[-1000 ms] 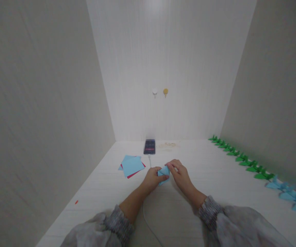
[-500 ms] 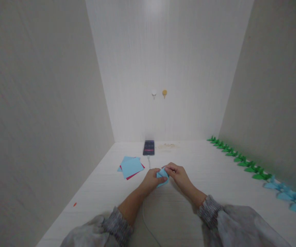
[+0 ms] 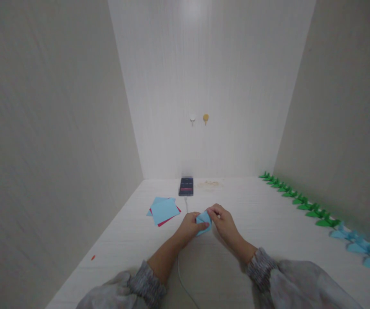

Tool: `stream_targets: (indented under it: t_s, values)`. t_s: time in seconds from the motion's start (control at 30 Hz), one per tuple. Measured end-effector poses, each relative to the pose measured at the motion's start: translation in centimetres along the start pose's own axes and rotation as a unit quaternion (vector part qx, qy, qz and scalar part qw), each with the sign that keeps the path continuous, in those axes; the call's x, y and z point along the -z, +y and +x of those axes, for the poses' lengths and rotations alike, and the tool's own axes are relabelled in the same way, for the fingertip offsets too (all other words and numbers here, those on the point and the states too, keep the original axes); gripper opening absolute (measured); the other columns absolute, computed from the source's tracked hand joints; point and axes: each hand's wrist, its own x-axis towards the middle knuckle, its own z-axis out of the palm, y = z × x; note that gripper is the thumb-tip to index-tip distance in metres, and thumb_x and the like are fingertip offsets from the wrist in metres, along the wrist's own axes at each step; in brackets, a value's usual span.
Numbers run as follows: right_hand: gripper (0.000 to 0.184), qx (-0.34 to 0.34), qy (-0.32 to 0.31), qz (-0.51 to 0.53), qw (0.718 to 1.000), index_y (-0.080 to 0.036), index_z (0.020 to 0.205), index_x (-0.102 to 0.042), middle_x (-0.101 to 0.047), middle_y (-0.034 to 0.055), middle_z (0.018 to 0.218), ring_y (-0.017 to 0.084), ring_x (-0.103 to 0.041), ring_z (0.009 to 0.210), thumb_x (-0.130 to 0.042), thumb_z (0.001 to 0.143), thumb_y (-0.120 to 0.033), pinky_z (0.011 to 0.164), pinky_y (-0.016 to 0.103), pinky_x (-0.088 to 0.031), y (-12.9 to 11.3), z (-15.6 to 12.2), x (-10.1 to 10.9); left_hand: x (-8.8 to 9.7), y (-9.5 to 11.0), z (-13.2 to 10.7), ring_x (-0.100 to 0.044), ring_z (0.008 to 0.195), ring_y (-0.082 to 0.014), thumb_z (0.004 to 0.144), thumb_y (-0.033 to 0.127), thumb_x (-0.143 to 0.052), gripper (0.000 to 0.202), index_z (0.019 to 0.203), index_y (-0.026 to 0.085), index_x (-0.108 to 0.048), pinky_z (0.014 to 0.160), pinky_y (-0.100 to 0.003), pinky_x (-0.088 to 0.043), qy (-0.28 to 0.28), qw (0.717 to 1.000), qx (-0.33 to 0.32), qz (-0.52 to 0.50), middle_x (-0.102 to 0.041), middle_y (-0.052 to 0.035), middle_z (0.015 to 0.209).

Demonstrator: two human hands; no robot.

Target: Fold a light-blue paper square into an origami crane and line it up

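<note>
Both hands meet over the middle of the white worktop (image 3: 268, 223), pinching a small folded piece of light blue paper (image 3: 203, 222) between them. The left hand (image 3: 189, 226) grips its lower left side with thumb on top; the right hand (image 3: 224, 221) closes its fingertips on the upper right edge. A stack of blue and red paper sheets (image 3: 163, 210) lies toward the left edge, a phone (image 3: 186, 186) with a white cable (image 3: 181, 274) near the back edge. Green folded paper figures (image 3: 301, 201) and blue ones (image 3: 362, 249) line the right edge.
</note>
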Motion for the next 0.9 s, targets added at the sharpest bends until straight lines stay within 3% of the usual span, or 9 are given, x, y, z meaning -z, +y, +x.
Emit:
stream_targets:
  t_s: [0.43, 0.63, 0.77, 0.9]
  values:
    - [0.022, -0.022, 0.057, -0.037, 0.997, -0.017, 0.06, -0.049, -0.048, 0.0007, 0.059, 0.013, -0.044, 0.059, -0.038, 0.076, -0.028, 0.051, 0.022, -0.035, 0.5, -0.2, -0.5, -0.5, 0.6, 0.0, -0.034, 0.048, -0.0064, 0.054, 0.031, -0.059, 0.023, 0.059, 0.012, -0.048, 0.047, -0.019, -0.027, 0.002, 0.999, 0.006, -0.045, -0.041, 0.0045, 0.051]
    - [0.023, -0.027, 0.08, -0.001, 0.996, -0.017, 0.071, -0.052, -0.053, 0.0029, 0.068, 0.015, -0.049, 0.067, -0.035, 0.077, -0.031, 0.059, 0.025, -0.038, 0.3, 0.1, 0.1, -0.2, -0.3, 0.3, -0.034, 0.046, -0.0065, 0.053, 0.03, -0.06, 0.021, 0.057, 0.012, -0.048, 0.046, -0.019, -0.027, 0.014, 1.0, 0.016, -0.009, -0.04, 0.0051, 0.048]
    - [0.015, -0.023, 0.031, -0.001, 0.999, -0.017, 0.072, -0.053, -0.054, 0.0016, 0.067, 0.014, -0.048, 0.063, -0.044, 0.073, -0.029, 0.057, 0.024, -0.038, 0.7, 0.1, -0.2, 0.1, -0.7, 0.6, -0.035, 0.046, -0.0067, 0.054, 0.034, -0.059, 0.025, 0.06, 0.012, -0.049, 0.046, -0.019, -0.027, 0.052, 0.998, 0.002, -0.017, -0.041, 0.0051, 0.049]
    - [0.011, -0.018, -0.009, -0.025, 1.0, -0.017, 0.063, -0.053, -0.052, 0.0001, 0.059, 0.013, -0.048, 0.059, -0.048, 0.069, -0.025, 0.056, 0.024, -0.038, 1.0, -0.1, -0.7, 0.1, -0.6, 0.6, -0.036, 0.048, -0.0071, 0.056, 0.036, -0.057, 0.026, 0.062, 0.012, -0.05, 0.047, -0.019, -0.028, 0.044, 0.999, -0.013, -0.012, -0.042, 0.0042, 0.051]
